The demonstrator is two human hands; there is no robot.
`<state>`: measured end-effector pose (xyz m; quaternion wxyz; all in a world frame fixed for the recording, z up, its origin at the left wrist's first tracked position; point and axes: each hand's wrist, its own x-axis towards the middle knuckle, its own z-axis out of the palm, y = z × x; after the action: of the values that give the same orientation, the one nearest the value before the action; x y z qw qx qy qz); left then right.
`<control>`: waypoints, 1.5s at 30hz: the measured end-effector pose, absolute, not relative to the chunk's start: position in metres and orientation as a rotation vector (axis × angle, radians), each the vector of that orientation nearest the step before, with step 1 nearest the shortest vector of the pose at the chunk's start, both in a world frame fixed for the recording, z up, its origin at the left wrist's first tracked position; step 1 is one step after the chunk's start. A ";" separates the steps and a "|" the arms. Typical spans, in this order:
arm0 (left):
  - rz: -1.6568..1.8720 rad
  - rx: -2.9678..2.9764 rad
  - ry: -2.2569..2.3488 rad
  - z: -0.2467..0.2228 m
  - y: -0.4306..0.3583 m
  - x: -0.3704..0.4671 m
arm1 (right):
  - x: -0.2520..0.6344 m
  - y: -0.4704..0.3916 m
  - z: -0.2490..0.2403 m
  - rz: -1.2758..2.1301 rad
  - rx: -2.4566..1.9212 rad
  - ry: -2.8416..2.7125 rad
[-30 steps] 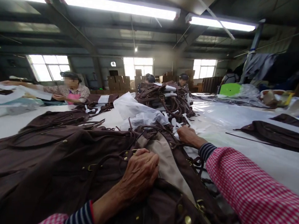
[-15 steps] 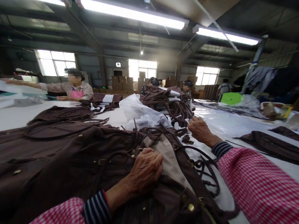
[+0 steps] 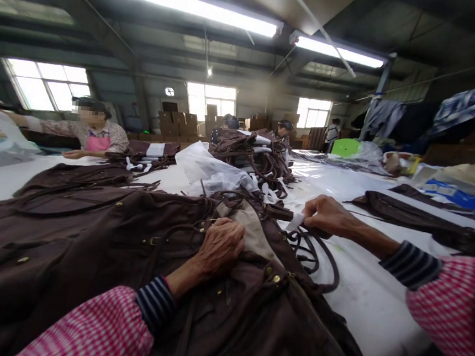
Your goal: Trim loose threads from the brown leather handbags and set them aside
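A dark brown bag (image 3: 110, 255) with brass rivets and buckles lies spread in front of me. My left hand (image 3: 221, 244) is closed on its opening edge, beside the beige lining (image 3: 253, 229); the fingertips are hidden. To the right, my right hand (image 3: 326, 214) pinches a white wrapping strip (image 3: 296, 222) at the end of a folded brown strap bundle (image 3: 278, 212). Just below that hand, a looped brown handle (image 3: 333, 264) rests on the white tabletop (image 3: 368, 300).
Ahead stands a tall pile of brown bags (image 3: 248, 151), with a crumpled clear plastic bag (image 3: 209, 164) before it. More brown pieces (image 3: 401, 211) lie at the right. A co-worker in a pink apron (image 3: 98, 142) sits at the left; other people are farther back.
My right hand has drawn back toward me from beside the pile, and the white-wrapped strap bundle now shows at its fingers. My left hand keeps its hold. The view has turned slightly right.
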<state>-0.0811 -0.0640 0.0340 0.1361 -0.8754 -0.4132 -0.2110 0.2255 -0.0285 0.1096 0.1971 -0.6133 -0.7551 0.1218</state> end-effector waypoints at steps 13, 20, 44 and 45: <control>-0.563 -2.540 -1.183 0.037 -0.062 -0.081 | 0.195 -0.044 0.116 0.129 -1.721 -2.145; -0.582 -2.551 -1.194 0.038 -0.063 -0.080 | 0.184 -0.043 0.107 -0.034 -1.743 -2.264; -0.674 -2.483 -1.178 0.037 -0.065 -0.085 | 0.224 -0.082 0.058 0.100 -1.389 -2.430; -0.676 -2.482 -1.177 0.037 -0.066 -0.085 | 0.224 -0.083 0.055 0.117 -1.388 -2.421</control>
<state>-0.0846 -0.0657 0.0372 0.1556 -0.8666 -0.4111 -0.2361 0.2244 -0.0827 0.0552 0.1737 -0.4894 -0.8536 0.0413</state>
